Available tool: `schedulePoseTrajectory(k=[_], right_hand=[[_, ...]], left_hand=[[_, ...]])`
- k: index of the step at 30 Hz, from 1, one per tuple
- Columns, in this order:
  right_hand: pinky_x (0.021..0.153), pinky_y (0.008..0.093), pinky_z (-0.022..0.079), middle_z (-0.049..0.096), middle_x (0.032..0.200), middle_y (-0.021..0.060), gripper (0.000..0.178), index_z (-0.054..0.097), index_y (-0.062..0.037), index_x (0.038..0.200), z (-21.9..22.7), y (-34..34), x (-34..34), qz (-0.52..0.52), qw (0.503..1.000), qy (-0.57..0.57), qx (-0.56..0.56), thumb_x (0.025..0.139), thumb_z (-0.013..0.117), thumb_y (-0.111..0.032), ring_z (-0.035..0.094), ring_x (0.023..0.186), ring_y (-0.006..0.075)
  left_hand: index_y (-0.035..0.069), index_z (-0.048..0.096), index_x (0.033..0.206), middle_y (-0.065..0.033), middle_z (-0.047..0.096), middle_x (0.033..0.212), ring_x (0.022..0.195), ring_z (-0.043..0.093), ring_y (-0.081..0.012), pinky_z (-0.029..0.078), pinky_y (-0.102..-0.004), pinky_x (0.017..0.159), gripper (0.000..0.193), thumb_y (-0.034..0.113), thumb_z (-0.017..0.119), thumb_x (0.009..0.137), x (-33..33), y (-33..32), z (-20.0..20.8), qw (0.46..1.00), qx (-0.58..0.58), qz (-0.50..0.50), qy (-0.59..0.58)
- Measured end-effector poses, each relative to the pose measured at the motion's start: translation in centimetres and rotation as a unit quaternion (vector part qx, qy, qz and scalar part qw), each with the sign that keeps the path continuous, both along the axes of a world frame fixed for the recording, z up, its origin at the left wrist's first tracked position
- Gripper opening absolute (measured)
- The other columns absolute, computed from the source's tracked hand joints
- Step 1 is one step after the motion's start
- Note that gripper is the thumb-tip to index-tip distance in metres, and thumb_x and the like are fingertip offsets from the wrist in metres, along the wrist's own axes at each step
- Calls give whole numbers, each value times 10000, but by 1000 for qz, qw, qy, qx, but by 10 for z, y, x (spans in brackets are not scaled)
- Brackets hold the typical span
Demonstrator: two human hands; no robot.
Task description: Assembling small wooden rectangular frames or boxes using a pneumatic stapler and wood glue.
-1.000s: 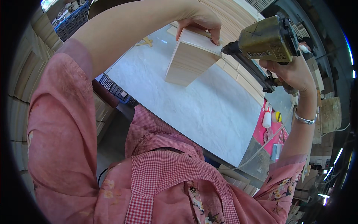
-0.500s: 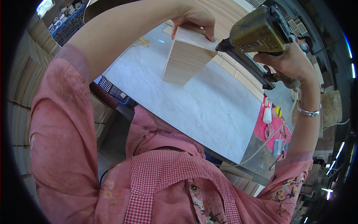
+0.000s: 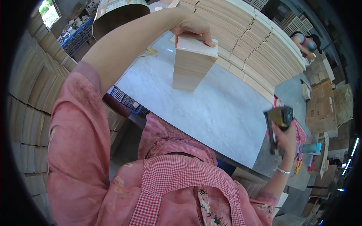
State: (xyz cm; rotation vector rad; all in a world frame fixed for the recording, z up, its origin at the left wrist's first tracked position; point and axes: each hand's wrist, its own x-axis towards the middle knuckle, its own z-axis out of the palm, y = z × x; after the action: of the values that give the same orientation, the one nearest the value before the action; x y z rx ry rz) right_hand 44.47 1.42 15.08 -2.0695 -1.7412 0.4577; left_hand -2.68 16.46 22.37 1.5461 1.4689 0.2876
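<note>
My left hand (image 3: 193,27) grips the top of a pale wooden box (image 3: 193,67), fingers bent over its far edge. The box stands upright on a white marbled tabletop (image 3: 211,120), and its far side is hidden from me. Off to the right, beyond the table's right end, my right hand (image 3: 286,137) is wrapped round the handle of a nail gun (image 3: 279,117), which has a dark gold body and a black magazine. The nail gun is well apart from the box.
Long stacks of thin wooden boards (image 3: 241,34) line the table's far side. A large round can (image 3: 120,17) stands at the back left, near a blue crate (image 3: 77,37). At the right are a turquoise bottle (image 3: 311,147) and cardboard boxes (image 3: 320,109). Another person (image 3: 304,43) is at the far right.
The nail gun has left the box's top corner and moved right and nearer to me in my right hand. My left hand stays on the box, which stands a little more upright.
</note>
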Motion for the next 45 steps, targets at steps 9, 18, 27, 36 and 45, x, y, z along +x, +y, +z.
schedulePoseTrajectory(k=[9,18,27,36,45], right_hand=[[896,489,535,676,1170,270,522,557,22,1326,-168,-71,179,-136,976,-165,-45,829,666,-98,661,1027,457],[957,481,522,647,1284,273,609,489,35,1438,-215,-73,176,-228,953,-196,-35,906,684,-188,650,1114,445],[950,449,526,683,1230,257,508,597,41,1345,-185,-63,130,-275,947,-168,-1,951,673,-271,669,1087,411],[993,397,494,684,1214,159,376,640,4,1275,-198,-12,17,-54,986,-2,159,938,678,-157,634,1110,314],[1035,457,436,633,1253,164,407,635,-8,1240,-227,-11,-146,223,951,113,184,845,672,-96,566,1157,357]], left_hand=[[39,699,1311,-89,736,1036,864,653,-163,486,-201,813,480,191,765,861,-26,-41,15,983,124,-122,-64],[57,678,1355,-20,706,987,773,555,-78,451,-163,731,529,203,776,855,-47,-63,-42,957,169,-110,-211],[71,667,1366,-59,734,1176,893,620,-107,500,-241,896,532,206,771,862,-42,-101,-94,962,201,12,-185],[162,639,1362,-69,633,1301,1239,568,-235,323,-584,1173,559,268,794,835,11,-197,-206,933,313,-85,158],[-67,632,1218,-206,638,1055,940,643,-282,562,-415,827,495,258,740,860,0,-184,-231,915,99,368,129]])
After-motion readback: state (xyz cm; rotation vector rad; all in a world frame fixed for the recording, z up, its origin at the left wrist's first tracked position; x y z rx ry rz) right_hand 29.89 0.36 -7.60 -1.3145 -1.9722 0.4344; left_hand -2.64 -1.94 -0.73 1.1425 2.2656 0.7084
